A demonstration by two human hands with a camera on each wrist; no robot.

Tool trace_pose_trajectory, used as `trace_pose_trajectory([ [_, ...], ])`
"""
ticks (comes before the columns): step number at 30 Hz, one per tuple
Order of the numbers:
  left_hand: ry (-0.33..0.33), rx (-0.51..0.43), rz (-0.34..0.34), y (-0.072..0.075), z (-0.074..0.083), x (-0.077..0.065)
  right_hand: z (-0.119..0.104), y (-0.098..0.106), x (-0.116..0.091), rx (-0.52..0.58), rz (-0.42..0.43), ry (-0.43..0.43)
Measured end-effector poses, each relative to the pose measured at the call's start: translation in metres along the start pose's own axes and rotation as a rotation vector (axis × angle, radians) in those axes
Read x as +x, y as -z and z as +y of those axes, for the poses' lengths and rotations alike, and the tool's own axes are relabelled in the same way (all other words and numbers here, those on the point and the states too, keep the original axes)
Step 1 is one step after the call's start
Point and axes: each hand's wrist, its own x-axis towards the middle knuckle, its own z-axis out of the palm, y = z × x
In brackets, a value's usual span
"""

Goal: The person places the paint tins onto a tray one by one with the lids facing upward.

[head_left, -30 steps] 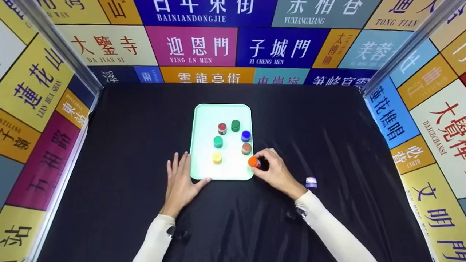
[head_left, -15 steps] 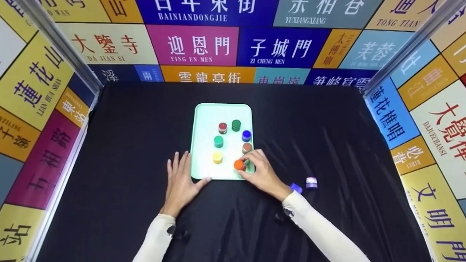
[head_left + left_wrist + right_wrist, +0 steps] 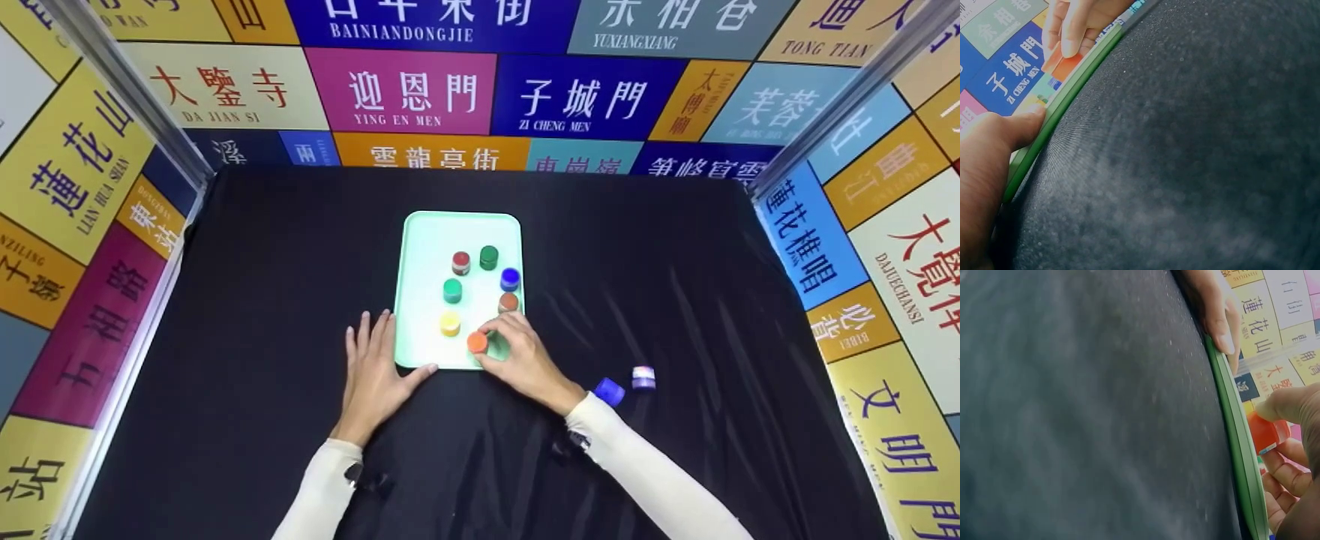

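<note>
My right hand (image 3: 525,364) pinches a small orange paint jar (image 3: 477,343) between thumb and fingers over the near right part of the pale green tray (image 3: 424,240). In the right wrist view the orange jar (image 3: 1264,432) is tilted, just behind the tray's green rim (image 3: 1235,422). My left hand (image 3: 375,390) lies with straight fingers along the tray's left side, its thumb at the near left corner. On the tray stand a yellow jar (image 3: 450,324), a teal green jar (image 3: 452,291), a red jar (image 3: 460,262), a dark green jar (image 3: 489,257), a blue jar (image 3: 510,279) and a brown jar (image 3: 508,302).
On the black cloth (image 3: 285,247), right of my right wrist, are a violet-blue jar (image 3: 609,391) and a purple jar with a pale label (image 3: 643,377). Panels printed with characters (image 3: 420,90) surround the table at the back and both sides.
My right hand has carried the orange jar left from the tray's right edge to inside it. The violet-blue jar has come into view beside the wrist. My left hand stays put.
</note>
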Motion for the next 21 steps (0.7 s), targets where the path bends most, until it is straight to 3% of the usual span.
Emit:
trace_pose_trajectory([
  [11, 0.016, 0.006, -0.033, -0.001, -0.001, 0.001, -0.006, -0.011, 0.003, -0.029, -0.056, -0.094],
  [21, 0.023, 0.012, -0.034, 0.000, -0.001, 0.000, -0.006, -0.012, 0.002, -0.024, -0.008, -0.092],
])
